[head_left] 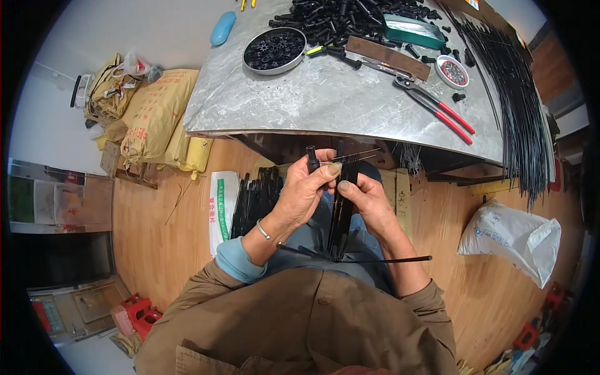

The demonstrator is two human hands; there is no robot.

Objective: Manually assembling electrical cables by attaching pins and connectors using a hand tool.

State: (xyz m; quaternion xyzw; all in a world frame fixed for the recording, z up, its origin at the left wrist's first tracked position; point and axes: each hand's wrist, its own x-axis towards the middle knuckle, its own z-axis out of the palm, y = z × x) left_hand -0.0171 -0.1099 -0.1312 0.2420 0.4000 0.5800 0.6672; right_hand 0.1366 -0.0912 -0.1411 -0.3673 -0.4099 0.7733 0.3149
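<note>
— Grey metal surface [325, 100] is carrying black parts, a round tin [275, 50] and red-handled pliers [437, 109].

— And below its edge?

— Left hand [303, 190] fingers are clamping a black cap [312, 159]; right hand [369, 200] fingers are pinching the black rod bundle [342, 200] over the lap.

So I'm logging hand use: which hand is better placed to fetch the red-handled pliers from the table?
Probably the right hand: the red-handled pliers lie on its side of the table, while the left hand pinches a black cylindrical piece.
</note>
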